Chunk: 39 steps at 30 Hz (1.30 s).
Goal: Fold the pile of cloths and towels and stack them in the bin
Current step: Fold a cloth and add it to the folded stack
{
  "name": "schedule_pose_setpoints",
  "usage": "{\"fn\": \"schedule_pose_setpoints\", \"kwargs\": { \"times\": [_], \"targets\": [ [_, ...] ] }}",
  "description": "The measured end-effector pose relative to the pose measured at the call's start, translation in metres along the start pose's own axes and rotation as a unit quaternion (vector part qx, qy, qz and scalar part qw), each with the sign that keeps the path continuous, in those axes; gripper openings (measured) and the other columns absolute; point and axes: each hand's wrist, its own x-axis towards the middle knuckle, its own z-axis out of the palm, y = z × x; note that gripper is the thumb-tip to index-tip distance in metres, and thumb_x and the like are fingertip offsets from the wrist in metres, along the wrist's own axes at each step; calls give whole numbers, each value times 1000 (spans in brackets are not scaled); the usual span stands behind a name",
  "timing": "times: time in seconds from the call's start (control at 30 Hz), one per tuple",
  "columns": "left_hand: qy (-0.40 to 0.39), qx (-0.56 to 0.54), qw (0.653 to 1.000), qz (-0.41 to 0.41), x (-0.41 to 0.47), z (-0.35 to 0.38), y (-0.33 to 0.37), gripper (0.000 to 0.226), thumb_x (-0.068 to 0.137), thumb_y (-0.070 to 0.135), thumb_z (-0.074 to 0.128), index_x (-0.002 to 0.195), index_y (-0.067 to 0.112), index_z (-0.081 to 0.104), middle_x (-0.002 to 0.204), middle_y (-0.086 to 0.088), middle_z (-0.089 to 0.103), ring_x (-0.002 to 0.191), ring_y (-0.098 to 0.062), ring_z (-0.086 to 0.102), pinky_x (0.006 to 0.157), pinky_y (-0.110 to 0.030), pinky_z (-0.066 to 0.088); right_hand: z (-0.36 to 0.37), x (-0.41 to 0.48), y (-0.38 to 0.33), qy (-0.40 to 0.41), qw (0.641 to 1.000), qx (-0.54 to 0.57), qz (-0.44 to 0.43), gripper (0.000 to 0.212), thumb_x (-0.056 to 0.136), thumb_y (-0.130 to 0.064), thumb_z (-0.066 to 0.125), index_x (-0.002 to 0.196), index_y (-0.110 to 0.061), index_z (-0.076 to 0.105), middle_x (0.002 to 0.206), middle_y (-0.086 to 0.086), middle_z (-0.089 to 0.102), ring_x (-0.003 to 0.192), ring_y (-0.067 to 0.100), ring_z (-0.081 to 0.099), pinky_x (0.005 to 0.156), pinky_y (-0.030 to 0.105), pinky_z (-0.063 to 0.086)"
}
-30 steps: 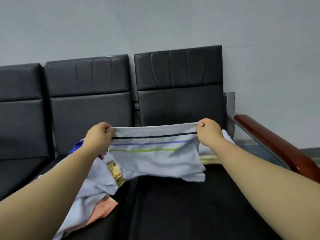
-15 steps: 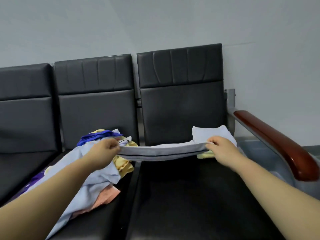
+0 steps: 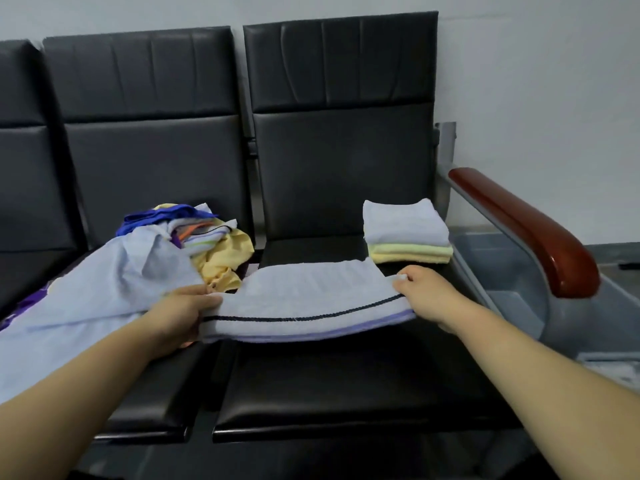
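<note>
The striped towel point(image 3: 311, 299) is stretched between both hands just above the black seat point(image 3: 346, 386), its far half lying flat on the cushion and its near edge, with a dark stripe and a violet one, lifted by each grip. The left hand point(image 3: 180, 317) pinches the towel's left end, thumb on top and the rest underneath; the right hand point(image 3: 427, 292) pinches the right corner between thumb and forefinger. The cloth looks soft and thin, pale blue-white, already doubled once by the look of its layered near edge.

The risk from here, as I judge it, is a crooked fold: if one grip leads the other, the stripes will skew and the edges will not meet. The slack middle could also sag and crease under the next fold. The seat looks smooth, so the resting half may slide when pulled.

Just beyond the right grip sits a folded stack point(image 3: 407, 233), a pale towel on yellow ones, close enough that a wide sweep could knock it askew. Beyond and beside the left grip lies the unfolded pile point(image 3: 156, 258), its pale blue sheet touching the left wrist; it could snag and drag along. Out past the right grip, beneath the wooden armrest point(image 3: 526, 230), stands the grey bin point(image 3: 502, 268)
</note>
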Motion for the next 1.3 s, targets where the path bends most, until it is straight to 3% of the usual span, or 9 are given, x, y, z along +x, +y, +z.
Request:
{"fn": "schedule_pose_setpoints", "kwargs": {
  "times": [0.07, 0.2, 0.3, 0.4, 0.47, 0.57, 0.67, 0.83, 1.3],
  "targets": [
    [-23, 4, 999, -23, -2, -8, 2, 6, 98, 6, 56, 93, 6, 59, 84, -25, 65, 64, -28, 66, 60, -31, 51, -3, -4, 1, -30, 999, -7, 23, 23, 100, -23, 55, 101, -3, 66, 87, 7, 60, 79, 24, 52, 68, 37, 39],
    [-20, 24, 997, -74, 1, -22, 2, 30, 93, 12, 61, 119, -2, 64, 123, -35, 63, 110, -47, 65, 97, -51, 50, -11, -8, -3, -78, 994, 11, 71, 16, 96, -20, 64, 97, -7, 72, 91, 18, 66, 82, 26, 56, 74, 39, 43],
    [-3, 65, 995, -73, 5, -15, 1, 9, 96, 16, 59, 101, 11, 64, 94, -24, 71, 85, -36, 68, 79, -39, 54, -12, -7, -6, -75, 994, 20, 79, 12, 96, -18, 64, 90, -11, 71, 85, 10, 65, 77, 23, 56, 67, 33, 42],
    [31, 71, 996, -52, 14, -7, -3, 20, 99, 12, 56, 80, 15, 55, 69, -9, 59, 63, -24, 59, 54, -28, 48, -2, 0, -5, -67, 993, 30, 89, 14, 98, -20, 60, 93, -9, 65, 89, 13, 68, 78, 26, 58, 69, 38, 53],
    [57, 71, 995, -30, 19, 1, -2, 22, 98, 9, 57, 76, 14, 54, 74, -10, 56, 70, -25, 56, 61, -34, 49, 6, 8, -5, -44, 995, 34, 87, 16, 98, -22, 58, 96, -7, 65, 100, 18, 71, 85, 27, 64, 80, 44, 59],
    [94, 82, 992, 8, 31, 2, -8, 15, 84, 21, 62, 71, 16, 57, 79, -15, 58, 79, -33, 58, 78, -54, 53, 18, 17, -11, 6, 998, 1, 69, 21, 98, -21, 52, 88, -4, 59, 88, 13, 58, 77, 22, 48, 67, 37, 39],
    [113, 150, 981, 45, 38, 11, -8, 17, 90, 23, 56, 80, 10, 54, 77, -9, 52, 76, -26, 52, 71, -42, 46, 29, 28, -15, 28, 999, -9, 40, 28, 98, -21, 49, 73, -15, 39, 76, 5, 39, 70, 19, 34, 62, 37, 27],
    [124, 197, 968, 98, 52, 27, -15, 16, 101, 19, 47, 87, 10, 50, 81, -2, 49, 77, -18, 46, 68, -33, 37, 44, 46, -9, 18, 998, -47, 28, 20, 98, -22, 47, 80, -12, 42, 78, 7, 41, 70, 19, 35, 63, 37, 28],
    [184, 298, 933, 75, 98, 31, -34, 18, 106, 24, 43, 97, 9, 48, 85, -12, 58, 73, -21, 50, 71, -38, 34, 53, 84, 10, 29, 992, -94, 79, 19, 103, -20, 40, 97, -4, 48, 90, 8, 52, 71, 20, 43, 57, 35, 31]
  ]
}}
